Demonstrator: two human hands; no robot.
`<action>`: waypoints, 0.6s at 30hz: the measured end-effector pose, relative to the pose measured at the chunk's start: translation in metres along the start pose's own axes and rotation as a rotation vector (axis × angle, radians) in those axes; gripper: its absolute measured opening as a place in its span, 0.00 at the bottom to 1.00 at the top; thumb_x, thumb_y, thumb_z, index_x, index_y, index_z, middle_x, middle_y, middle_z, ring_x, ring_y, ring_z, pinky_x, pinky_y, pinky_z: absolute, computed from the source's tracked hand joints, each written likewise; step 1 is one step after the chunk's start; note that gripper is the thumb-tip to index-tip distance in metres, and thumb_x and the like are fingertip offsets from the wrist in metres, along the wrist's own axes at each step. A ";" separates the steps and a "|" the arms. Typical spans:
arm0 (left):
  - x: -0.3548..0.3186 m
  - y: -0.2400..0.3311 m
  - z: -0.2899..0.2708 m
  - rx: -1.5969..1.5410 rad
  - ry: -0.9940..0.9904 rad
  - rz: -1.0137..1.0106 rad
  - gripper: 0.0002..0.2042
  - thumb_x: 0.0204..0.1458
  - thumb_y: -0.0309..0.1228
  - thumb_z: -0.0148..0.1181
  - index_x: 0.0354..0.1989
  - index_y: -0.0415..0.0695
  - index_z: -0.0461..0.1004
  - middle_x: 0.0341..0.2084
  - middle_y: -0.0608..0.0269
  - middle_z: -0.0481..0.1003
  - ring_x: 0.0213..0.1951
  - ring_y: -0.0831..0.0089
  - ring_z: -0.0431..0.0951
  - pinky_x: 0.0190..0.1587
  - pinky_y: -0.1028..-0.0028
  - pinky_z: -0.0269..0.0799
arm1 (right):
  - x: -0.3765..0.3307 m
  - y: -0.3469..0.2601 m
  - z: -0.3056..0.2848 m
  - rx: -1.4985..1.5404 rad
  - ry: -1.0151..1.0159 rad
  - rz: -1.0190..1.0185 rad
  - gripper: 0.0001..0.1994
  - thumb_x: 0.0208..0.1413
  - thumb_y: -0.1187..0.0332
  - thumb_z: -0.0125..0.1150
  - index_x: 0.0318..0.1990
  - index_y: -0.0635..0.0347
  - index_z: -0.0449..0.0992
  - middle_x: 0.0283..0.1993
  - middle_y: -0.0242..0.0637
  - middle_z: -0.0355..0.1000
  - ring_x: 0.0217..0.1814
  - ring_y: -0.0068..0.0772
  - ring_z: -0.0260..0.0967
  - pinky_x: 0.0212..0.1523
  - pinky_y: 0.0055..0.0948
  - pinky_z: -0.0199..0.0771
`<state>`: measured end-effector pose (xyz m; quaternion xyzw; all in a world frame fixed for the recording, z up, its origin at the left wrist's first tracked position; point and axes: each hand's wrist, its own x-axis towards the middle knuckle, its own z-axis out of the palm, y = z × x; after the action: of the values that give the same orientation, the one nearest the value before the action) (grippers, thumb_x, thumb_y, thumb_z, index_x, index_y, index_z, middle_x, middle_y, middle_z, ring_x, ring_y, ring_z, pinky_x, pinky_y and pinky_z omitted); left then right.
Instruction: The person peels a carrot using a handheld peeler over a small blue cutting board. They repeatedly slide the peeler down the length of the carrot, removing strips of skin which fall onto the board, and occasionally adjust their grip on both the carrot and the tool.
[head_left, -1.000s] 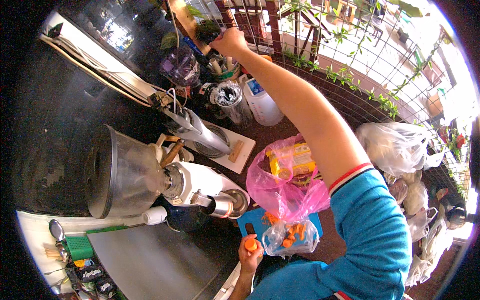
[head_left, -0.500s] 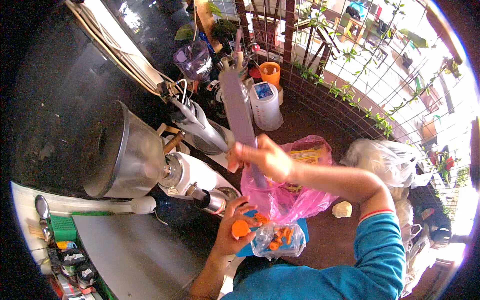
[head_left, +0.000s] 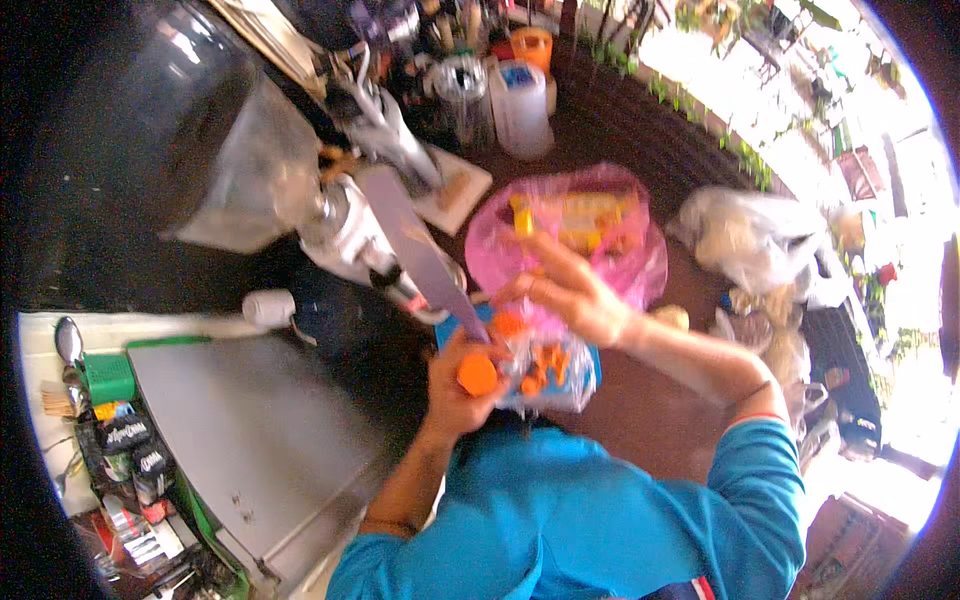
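Observation:
My left hand (head_left: pixel 452 395) is closed around an orange piece that looks like a thick carrot stub (head_left: pixel 477 375). A long, flat, purplish-grey knife (head_left: pixel 415 240) rises from the same hand, its broad end pointing up and away to the left. My right hand (head_left: pixel 585 300) is empty, fingers spread, over the near edge of a pink plastic bag (head_left: pixel 490 240). Below it, cut carrot pieces (head_left: pixel 545 365) lie in or under a clear plastic bag (head_left: pixel 578 392) on a blue board (head_left: pixel 450 330). Motion blurs the hands somewhat.
Yellow packets (head_left: pixel 590 215) lie in the pink bag. White plastic bags (head_left: pixel 750 240) stand to the right; a pale lump (head_left: pixel 670 317) sits near my right wrist. At left are a white machine (head_left: pixel 345 235) and a grey panel (head_left: pixel 260 430). A white container (head_left: pixel 520 110) stands at the back.
The knife has gone from my right hand to my left and come lower and nearer. My right hand has opened. The view has tilted, so surroundings appear shifted upward.

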<state>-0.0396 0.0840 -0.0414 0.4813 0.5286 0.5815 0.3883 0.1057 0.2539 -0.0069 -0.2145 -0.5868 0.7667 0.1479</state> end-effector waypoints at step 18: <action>-0.076 0.015 -0.013 0.043 0.113 0.043 0.14 0.35 0.13 0.60 0.33 0.42 0.75 0.38 0.61 0.71 0.36 0.75 0.72 0.39 0.75 0.68 | -0.086 0.046 0.059 -0.560 0.014 -0.233 0.35 0.56 0.82 0.43 0.71 0.65 0.40 0.36 0.41 0.79 0.39 0.38 0.78 0.54 0.37 0.70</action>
<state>-0.0336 0.0056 -0.0374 0.4673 0.5515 0.6045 0.3348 0.1521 0.1511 -0.0251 -0.1836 -0.7951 0.5512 0.1741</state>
